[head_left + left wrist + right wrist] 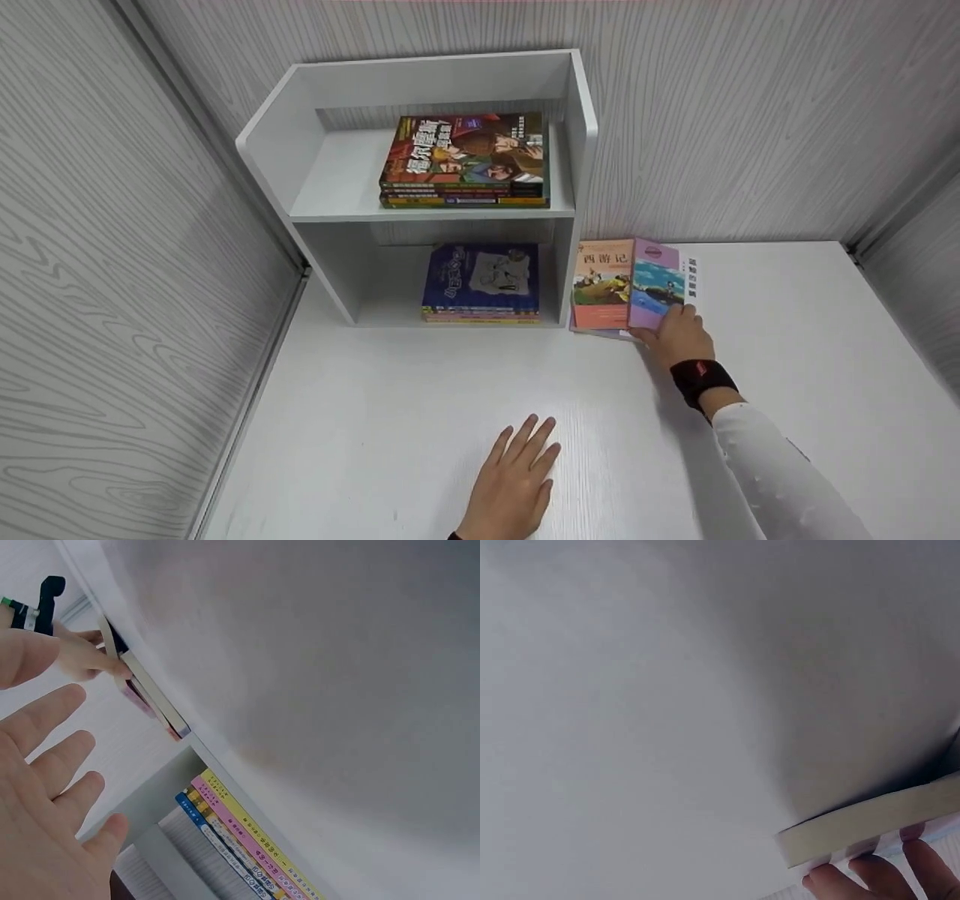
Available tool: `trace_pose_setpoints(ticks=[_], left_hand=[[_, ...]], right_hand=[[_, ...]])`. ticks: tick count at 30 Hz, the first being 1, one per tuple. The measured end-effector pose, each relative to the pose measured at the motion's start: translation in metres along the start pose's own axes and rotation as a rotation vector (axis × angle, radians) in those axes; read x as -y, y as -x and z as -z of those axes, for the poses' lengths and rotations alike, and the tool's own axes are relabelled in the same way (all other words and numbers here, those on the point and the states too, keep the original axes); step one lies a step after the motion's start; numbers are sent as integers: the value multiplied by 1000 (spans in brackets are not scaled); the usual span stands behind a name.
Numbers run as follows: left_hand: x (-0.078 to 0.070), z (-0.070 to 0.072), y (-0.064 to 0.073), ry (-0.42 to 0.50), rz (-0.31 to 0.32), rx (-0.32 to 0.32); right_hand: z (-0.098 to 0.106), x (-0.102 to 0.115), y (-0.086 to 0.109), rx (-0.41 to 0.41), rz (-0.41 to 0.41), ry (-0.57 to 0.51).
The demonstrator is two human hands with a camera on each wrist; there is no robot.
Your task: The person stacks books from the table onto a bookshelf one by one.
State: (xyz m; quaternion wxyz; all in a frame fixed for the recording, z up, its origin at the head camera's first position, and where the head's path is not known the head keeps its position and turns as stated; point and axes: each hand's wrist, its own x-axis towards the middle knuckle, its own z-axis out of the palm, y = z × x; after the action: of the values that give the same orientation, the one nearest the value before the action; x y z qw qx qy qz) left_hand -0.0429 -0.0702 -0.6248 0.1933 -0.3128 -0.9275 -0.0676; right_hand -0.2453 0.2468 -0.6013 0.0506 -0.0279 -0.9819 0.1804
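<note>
My right hand (pixel 682 337) pinches the near edge of a purple-bordered paperback book (pixel 651 274) with a blue picture cover. Its thumb is at the near left corner and its fingers lie over the cover. In the right wrist view the book's page edges (pixel 870 821) face the camera, with fingertips (pixel 881 874) on the cover. The book overlaps an orange-covered book (pixel 602 300), which lies flat on another book beside the shelf. My left hand (pixel 510 484) is held over the near middle of the table, fingers spread, holding nothing.
A white two-tier shelf (pixel 585 172) stands against the back wall. Comic-style books (pixel 465 154) are stacked on its upper tier, and blue-topped books (pixel 480 277) on the lower one. The white table (pixel 420 405) meets a wood-grain panel (pixel 127 300) at the left.
</note>
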Motion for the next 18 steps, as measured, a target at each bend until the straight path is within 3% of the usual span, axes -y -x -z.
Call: trace_pose_setpoints(ticks=[6, 18], left_hand=[[1, 1, 2, 21, 16, -18], [2, 0, 1, 66, 57, -5]], right_hand=[[-1, -9, 11, -44, 105, 79], [6, -18, 23, -57, 13, 101]])
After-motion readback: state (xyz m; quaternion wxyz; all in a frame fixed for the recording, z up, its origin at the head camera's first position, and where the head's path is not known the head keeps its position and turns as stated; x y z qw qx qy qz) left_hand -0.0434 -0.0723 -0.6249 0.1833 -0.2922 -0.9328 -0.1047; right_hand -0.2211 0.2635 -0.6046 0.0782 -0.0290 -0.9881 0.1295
